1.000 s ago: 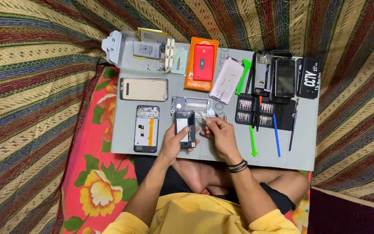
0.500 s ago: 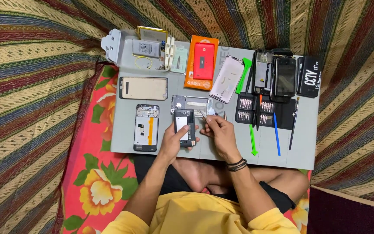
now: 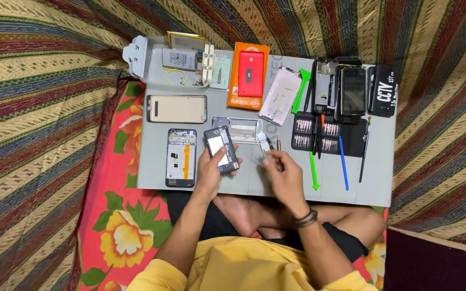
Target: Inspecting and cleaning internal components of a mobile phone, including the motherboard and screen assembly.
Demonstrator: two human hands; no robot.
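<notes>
The left hand point(image 3: 210, 171) has its grip closed around a small dark phone body point(image 3: 221, 149), thumb across one long edge and fingers wrapped behind it, so the opened face with its pale inner panel is tilted up toward the camera. The phone sits at the top of that grip, lifted a little off the grey tabletop point(image 3: 373, 183).

Just to the right of it, the right hand point(image 3: 284, 175) pinches its fingertips together near a small pale part point(image 3: 264, 144) (whether the pinch actually has hold of that part or of some thin tool is too small to tell). A dark band circles this wrist.

Directly beyond both hands lies a silver phone frame point(image 3: 238, 129), close to the fingertips. Left of the left hand lies an opened phone chassis with an orange strip point(image 3: 181, 157), and beyond that a beige phone back point(image 3: 177, 109). Right of the right hand stands a black screwdriver bit set point(image 3: 315, 136), with a green pry tool point(image 3: 313, 172) and a blue pry tool point(image 3: 343, 170) lying near it. Farther off, well beyond the hands, rests a red phone on an orange box point(image 3: 251, 75).
</notes>
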